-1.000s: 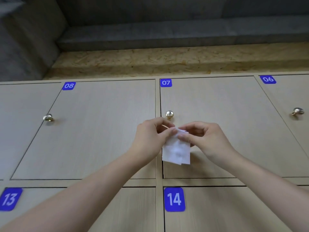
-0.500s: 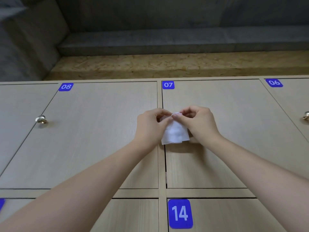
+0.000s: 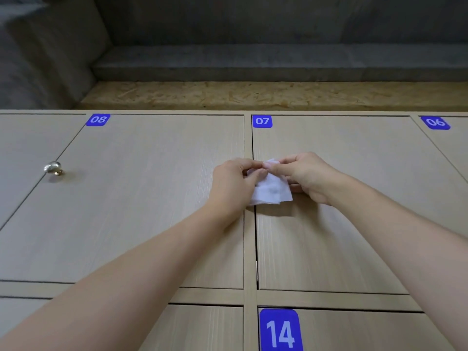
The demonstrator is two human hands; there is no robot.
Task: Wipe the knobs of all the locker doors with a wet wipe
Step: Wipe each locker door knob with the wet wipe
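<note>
A white wet wipe [image 3: 271,190] hangs folded in front of locker door 07 [image 3: 354,224], near its left edge. My left hand [image 3: 233,183] pinches the wipe's top from the left and my right hand [image 3: 304,177] pinches it from the right, fingertips meeting. The knob of door 07 is hidden behind the hands and wipe. A shiny metal knob [image 3: 53,168] sticks out at the left edge of door 08 [image 3: 152,198].
Light wood locker doors fill the view, with blue number labels 08 [image 3: 98,119], 07 [image 3: 262,121], 06 [image 3: 435,122] and 14 [image 3: 280,330]. Above the lockers run a chipboard strip [image 3: 253,95] and a grey concrete wall.
Both hands rose with the wipe and now cover the knob of door 07, which was visible a second ago. The view shifted, so the knob of door 06 left the frame.
</note>
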